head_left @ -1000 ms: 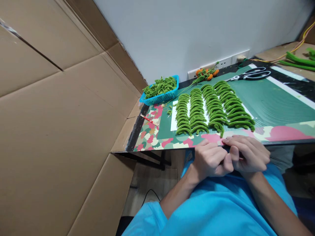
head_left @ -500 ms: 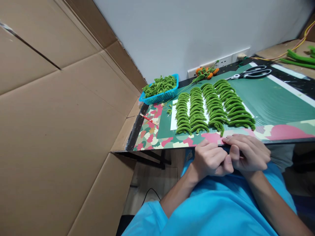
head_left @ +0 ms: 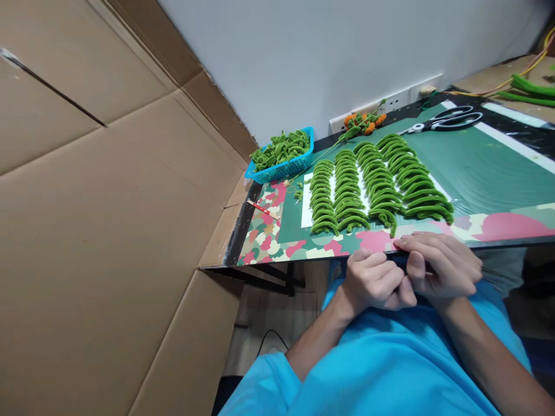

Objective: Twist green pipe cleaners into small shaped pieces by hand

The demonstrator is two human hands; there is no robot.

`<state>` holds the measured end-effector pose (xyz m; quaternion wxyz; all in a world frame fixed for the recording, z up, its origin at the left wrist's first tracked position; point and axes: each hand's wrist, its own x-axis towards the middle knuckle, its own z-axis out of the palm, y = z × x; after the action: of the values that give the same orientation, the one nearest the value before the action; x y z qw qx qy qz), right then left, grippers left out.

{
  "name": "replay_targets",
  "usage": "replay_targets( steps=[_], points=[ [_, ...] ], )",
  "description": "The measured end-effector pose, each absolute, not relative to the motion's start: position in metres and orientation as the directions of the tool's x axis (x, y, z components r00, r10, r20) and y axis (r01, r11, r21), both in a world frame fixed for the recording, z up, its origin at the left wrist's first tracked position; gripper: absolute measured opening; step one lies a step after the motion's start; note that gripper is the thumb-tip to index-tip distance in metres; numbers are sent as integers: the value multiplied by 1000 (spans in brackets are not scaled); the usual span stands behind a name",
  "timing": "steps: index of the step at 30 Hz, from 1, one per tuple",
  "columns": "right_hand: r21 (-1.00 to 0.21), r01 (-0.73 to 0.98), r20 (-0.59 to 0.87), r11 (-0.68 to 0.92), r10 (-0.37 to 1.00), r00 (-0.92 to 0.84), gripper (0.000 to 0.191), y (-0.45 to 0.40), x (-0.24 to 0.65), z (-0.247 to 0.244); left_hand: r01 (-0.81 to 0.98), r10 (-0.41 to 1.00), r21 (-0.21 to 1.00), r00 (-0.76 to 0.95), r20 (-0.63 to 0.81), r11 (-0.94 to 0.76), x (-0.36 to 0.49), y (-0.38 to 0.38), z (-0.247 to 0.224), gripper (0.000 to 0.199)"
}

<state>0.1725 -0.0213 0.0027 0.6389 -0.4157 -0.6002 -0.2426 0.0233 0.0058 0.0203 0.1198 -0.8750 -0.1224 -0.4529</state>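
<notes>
My left hand (head_left: 376, 281) is closed at the table's front edge, its fingers curled in. Close beside it on the right, my right hand (head_left: 442, 266) is closed too, thumb against bent fingers. Anything between the fingers of either hand is hidden or too small to name. Just beyond them, four columns of curved green fuzzy pieces (head_left: 349, 190) lie on a white sheet (head_left: 306, 202) over a green mat (head_left: 485, 173). A blue basket (head_left: 281, 171) at the back left holds more green fuzzy pieces.
Black-handled scissors (head_left: 455, 120) lie at the back right of the mat. Orange and green fuzzy flowers (head_left: 365, 122) rest near the wall sockets (head_left: 393, 102). A red and white strip (head_left: 262, 210) is at the left. Cardboard (head_left: 130, 202) walls the left side.
The view has shifted slightly. Both hands stay closed near the table edge, in nearly the same pose.
</notes>
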Motion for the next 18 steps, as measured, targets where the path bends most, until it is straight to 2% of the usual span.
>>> replay_targets(
  steps=[5,9,12,14,15,17,18],
  points=[
    [-238,804,970,545,182,163,14,-21,173,1,299,70,-101,511,857,-949,25,7,15,34],
    [-227,803,972,550,177,153,14,-21,173,5,279,76,-89,529,845,-956,21,7,-9,32],
    [-231,804,971,547,185,152,14,-21,173,8,231,136,-29,665,734,-972,15,3,-30,35],
    [-233,804,970,548,191,152,15,-21,173,9,297,239,17,733,637,-955,11,-2,-35,39],
    [-234,804,969,547,195,150,15,-21,173,8,270,216,9,749,627,-963,10,-4,-33,43],
    [-236,811,968,535,206,146,15,-22,173,7,51,8,-46,747,665,-998,9,-9,-19,44],
    [-240,816,966,526,209,150,15,-22,173,7,33,-27,-71,707,707,-997,9,-11,-9,42]
  ],
)
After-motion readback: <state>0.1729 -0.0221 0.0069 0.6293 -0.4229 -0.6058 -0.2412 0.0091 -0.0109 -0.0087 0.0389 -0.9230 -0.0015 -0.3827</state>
